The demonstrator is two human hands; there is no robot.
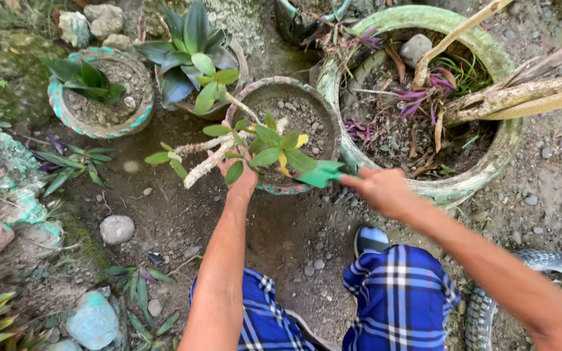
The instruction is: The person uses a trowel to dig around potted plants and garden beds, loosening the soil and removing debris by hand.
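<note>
Here your left hand is closed around the pale, branching stem of a leafy plant cutting, fingers clamped on it just below the cluster of green leaves, one of them yellow. The cutting hangs over the near rim of a round pot filled with dark gravelly soil, its branches spreading to the left over the bare ground. Your right hand grips the handle of a small green trowel, fingers wrapped shut on it, with the blade pointing left toward the cutting and lying at the pot's near edge. Just right of the pot sits a large green tyre planter with purple-leaved plants and dry sticks. Behind the pot stands a broad-leaved succulent, and further left a painted pot holding a small green plant.
</note>
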